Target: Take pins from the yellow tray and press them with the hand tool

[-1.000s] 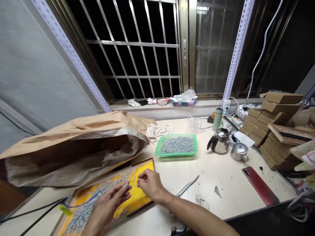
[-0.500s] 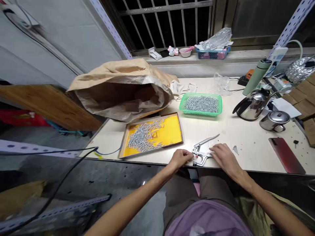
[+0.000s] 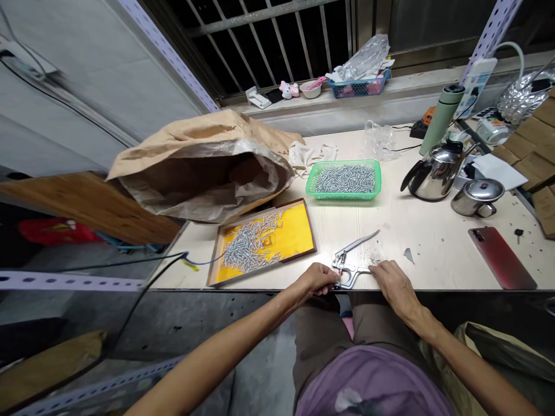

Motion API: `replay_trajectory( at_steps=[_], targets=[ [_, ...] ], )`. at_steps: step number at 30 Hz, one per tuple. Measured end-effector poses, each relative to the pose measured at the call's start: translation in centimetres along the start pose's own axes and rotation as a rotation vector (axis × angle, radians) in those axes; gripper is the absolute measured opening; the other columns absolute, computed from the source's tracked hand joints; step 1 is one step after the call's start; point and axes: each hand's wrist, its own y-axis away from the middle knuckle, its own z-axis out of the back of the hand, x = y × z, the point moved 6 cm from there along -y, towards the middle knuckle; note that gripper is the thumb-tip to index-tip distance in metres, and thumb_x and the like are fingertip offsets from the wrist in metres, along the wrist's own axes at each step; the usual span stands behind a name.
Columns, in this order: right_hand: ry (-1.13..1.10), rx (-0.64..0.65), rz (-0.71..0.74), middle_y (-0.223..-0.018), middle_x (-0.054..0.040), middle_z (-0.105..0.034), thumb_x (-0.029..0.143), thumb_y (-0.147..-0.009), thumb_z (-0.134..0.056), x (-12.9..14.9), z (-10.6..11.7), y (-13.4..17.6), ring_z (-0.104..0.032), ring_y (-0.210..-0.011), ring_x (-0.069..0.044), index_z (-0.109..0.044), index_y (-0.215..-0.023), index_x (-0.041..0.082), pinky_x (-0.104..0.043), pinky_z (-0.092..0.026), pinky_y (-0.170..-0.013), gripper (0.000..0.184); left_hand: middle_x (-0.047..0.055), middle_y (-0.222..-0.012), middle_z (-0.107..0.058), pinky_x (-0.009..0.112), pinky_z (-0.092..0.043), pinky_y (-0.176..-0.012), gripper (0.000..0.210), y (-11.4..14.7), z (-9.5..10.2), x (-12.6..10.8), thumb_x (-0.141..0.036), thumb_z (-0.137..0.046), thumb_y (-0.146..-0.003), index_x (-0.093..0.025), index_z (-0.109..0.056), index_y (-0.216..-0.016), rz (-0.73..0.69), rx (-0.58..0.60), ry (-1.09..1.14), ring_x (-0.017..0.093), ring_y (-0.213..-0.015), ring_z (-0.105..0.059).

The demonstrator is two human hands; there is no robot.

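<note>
Silver spring-loaded hand pliers (image 3: 352, 277) lie at the table's front edge, their two handles spread apart and a small red part at the jaw. My left hand (image 3: 319, 278) is closed in a pinch right at the jaw end; whatever is between its fingertips is too small to make out. The fingers of my right hand (image 3: 392, 284) are closed on the end of the lower handle. To the left, a shallow yellow-lined tray (image 3: 299, 231) holds a heap of small metal pins (image 3: 247, 245). More such pins fill a green plastic basket (image 3: 342, 196) farther back.
A large open paper sack (image 3: 203, 167) lies behind the tray. On the right stand a steel kettle (image 3: 436, 173), a lidded steel cup (image 3: 477, 199) and a green flask (image 3: 442, 118). A red phone (image 3: 502, 257) lies near the front edge, with a small grey scrap (image 3: 408, 255) left of it.
The camera view has shifted, so things on the table appear slightly farther left. Both hands stay at the pliers, the left at the jaw and the right at the lower handle.
</note>
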Motion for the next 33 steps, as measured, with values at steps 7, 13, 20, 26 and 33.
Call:
replay_trajectory(
  at_steps=[7, 13, 20, 26, 33],
  targets=[
    [0.0, 0.157, 0.001, -0.106, -0.0106, -0.061, 0.021, -0.09, -0.051, -0.5, 0.5, -0.9, -0.053, -0.097, -0.023, -0.063, -0.106, 0.021, -0.035, -0.047, -0.08, 0.021, -0.009, -0.038, -0.045, 0.019, -0.021, -0.037, 0.031, -0.3, 0.1, -0.4, -0.039, -0.075, -0.055, -0.015, -0.057, -0.057, 0.041, 0.062, -0.004, 0.004, -0.033, -0.035],
    [0.092, 0.363, 0.1, -0.152, -0.0169, -0.02, 0.052, -0.061, -0.078, -2.5, 0.5, -5.2, -0.012, -0.14, -0.038, -0.032, -0.143, 0.02, -0.057, -0.025, -0.106, 0.099, -0.009, -0.037, -0.046, 0.019, -0.023, -0.038, 0.03, -0.3, 0.1, -0.2, -0.039, -0.076, -0.054, -0.014, -0.058, -0.059, 0.043, 0.065, 0.013, 0.004, -0.033, -0.036],
    [0.11, 0.524, 0.148, -0.125, -0.0182, -0.053, 0.044, -0.058, -0.082, -1.5, 0.5, -7.5, -0.046, -0.116, -0.034, -0.044, -0.132, 0.01, -0.051, -0.033, -0.101, 0.09, -0.009, -0.036, -0.043, 0.02, -0.023, -0.039, 0.033, -0.5, 0.0, 0.0, -0.041, -0.076, -0.055, -0.014, -0.056, -0.057, 0.047, 0.036, 0.02, 0.005, -0.033, -0.037],
    [0.123, 0.435, 0.151, -0.101, -0.0118, -0.059, 0.029, -0.067, -0.079, 0.0, 1.9, -6.5, -0.053, -0.094, -0.026, -0.059, -0.099, 0.015, -0.035, -0.045, -0.075, 0.04, -0.002, -0.05, -0.052, 0.023, -0.036, -0.049, 0.03, 1.2, 0.7, -1.1, -0.04, -0.062, -0.075, -0.014, -0.059, -0.06, -0.083, -0.179, -0.329, 0.011, -0.048, -0.05],
    [0.146, 0.442, 0.097, -0.1, -0.0104, -0.059, 0.027, -0.069, -0.078, 0.2, 1.8, -6.0, -0.053, -0.095, -0.025, -0.058, -0.104, 0.015, -0.035, -0.045, -0.078, 0.043, 0.008, -0.11, -0.059, 0.035, -0.046, -0.085, 0.031, 2.6, -2.9, -6.3, -0.036, -0.064, -0.08, -0.02, -0.056, -0.106, -0.768, -0.369, -0.944, 0.023, -0.103, -0.051]
  ],
)
